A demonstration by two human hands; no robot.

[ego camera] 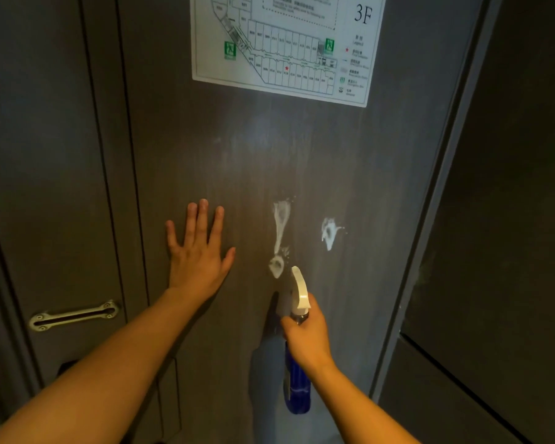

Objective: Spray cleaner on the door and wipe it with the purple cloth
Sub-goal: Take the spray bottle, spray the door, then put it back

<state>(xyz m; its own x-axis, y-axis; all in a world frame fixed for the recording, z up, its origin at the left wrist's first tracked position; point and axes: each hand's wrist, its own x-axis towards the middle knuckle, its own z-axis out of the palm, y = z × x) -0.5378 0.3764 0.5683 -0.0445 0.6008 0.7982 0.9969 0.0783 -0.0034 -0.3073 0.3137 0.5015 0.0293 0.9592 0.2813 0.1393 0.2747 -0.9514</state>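
The dark grey door fills the middle of the view. White foam patches sit on it at mid height, one long streak with a blob under it and a smaller splash to the right. My right hand grips the neck of a blue spray bottle with a white trigger head, its nozzle pointing at the lowest foam blob. My left hand lies flat on the door with fingers spread, left of the foam. No purple cloth is in view.
A floor plan sign marked 3F is fixed high on the door. A metal latch plate sits on the frame at lower left. A dark wall panel runs along the right side.
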